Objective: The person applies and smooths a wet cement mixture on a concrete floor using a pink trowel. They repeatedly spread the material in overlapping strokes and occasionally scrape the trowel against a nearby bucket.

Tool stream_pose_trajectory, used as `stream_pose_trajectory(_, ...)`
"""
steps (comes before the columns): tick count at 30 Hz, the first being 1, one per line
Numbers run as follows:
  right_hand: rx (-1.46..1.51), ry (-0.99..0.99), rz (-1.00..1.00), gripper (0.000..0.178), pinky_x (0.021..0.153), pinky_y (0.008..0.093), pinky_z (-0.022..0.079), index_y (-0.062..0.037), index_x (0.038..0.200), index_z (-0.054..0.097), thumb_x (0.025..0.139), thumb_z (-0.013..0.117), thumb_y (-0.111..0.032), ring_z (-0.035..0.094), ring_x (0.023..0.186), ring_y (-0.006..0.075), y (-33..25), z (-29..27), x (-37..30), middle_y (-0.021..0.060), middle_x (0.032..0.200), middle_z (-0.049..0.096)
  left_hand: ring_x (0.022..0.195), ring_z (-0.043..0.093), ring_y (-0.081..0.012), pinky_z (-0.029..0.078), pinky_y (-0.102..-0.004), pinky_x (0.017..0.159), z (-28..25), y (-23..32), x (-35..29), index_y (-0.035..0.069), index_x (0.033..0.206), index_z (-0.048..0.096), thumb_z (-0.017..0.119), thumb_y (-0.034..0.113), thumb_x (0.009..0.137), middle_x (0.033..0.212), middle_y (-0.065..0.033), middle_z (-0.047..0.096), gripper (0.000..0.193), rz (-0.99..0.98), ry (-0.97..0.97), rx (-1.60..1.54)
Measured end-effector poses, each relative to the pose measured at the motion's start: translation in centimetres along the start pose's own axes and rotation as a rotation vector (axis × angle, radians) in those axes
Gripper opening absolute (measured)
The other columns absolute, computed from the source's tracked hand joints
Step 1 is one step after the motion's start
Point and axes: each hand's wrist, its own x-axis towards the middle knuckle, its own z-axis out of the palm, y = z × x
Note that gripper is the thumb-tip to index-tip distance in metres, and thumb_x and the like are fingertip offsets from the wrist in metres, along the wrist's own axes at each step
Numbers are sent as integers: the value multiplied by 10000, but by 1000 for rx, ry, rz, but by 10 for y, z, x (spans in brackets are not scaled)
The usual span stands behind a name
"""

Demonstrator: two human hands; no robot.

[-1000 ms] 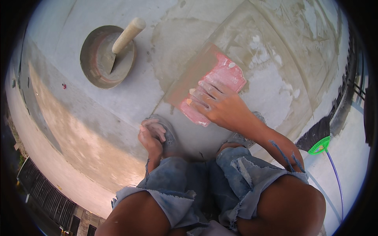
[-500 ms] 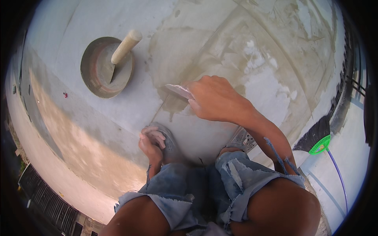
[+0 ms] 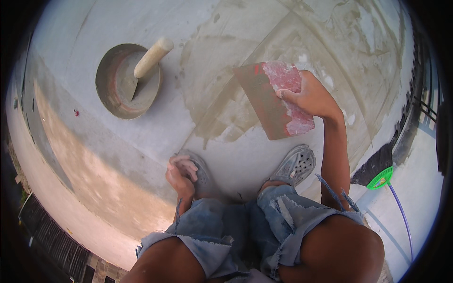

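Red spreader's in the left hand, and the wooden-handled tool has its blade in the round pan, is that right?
Not quite. The head view shows the red spreader in the right hand, not the left hand. The wooden-handled tool does have its blade in the round pan.

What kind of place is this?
Probably an outdoor building site, maybe a yard or roof: sunlight hits part of the floor, brownish paste is smeared nearby, and the right hand holds a flat red scraper.

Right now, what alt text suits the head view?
The right hand grips a smeared red scraper; the loosely curled left hand is near a shoe. A round pan with a wooden-handled trowel stands on the streaked floor.
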Motion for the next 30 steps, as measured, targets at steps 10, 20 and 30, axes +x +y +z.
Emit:
stream_pose_trajectory(10,-75,1,-67,322,811,385,544,36,1041,709,855,781,-217,690,829,210,23,6,11,105,912,740,425,467,-114,332,-231,410,0,1,-3,-18,1069,601,273,658,1110,662,-108,635,753,-21,9,13)
stream_pose_trajectory(20,94,113,-259,631,802,352,567,60,1349,622,861,841,-276,737,809,223,1,56,13,182,968,764,454,497,-110,346,-238,424,-3,3,-2,-41,1077,626,275,639,1116,671,-96,654,766,-10,15,29)
stream_pose_trajectory(30,-264,393,113,629,728,369,565,28,1336,658,871,831,-359,747,684,263,13,8,32,166,785,755,429,466,-112,330,-234,412,2,3,-1,-23,1068,598,263,654,1113,658,-108,635,757,-14,20,7)
